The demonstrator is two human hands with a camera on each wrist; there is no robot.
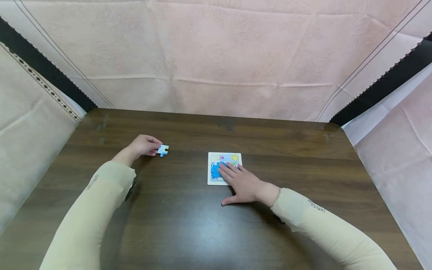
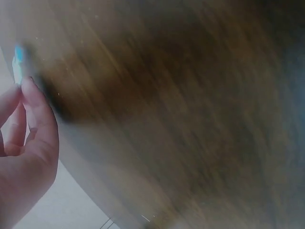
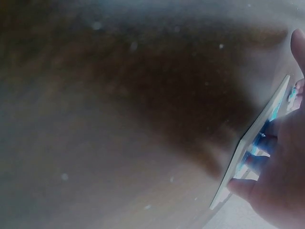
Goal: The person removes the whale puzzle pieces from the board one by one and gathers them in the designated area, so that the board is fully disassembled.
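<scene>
Of the two hands, we see the left hand [image 1: 145, 145] pinching a small puzzle piece [image 1: 163, 150] between thumb and fingertips; whether the piece touches the tabletop [image 1: 189, 225] we cannot tell. Its notch faces right and its blue tab points toward the person. Farther right, well apart from the piece, lies a white-rimmed puzzle board [image 1: 215, 171] with a blue figure and a yellow sun. The relation that counts most, we judge, is this sideways one: the board lies to the left hand's right, and the piece sits about level with the board's far edge. The board looks nearly square, so we make out no clear long axis. The right hand [image 1: 248, 186] is far nearer it, grasping nothing, its spread fingers resting over the board's near right part and hiding it from us, its thumb off the board, toward the person.
</scene>
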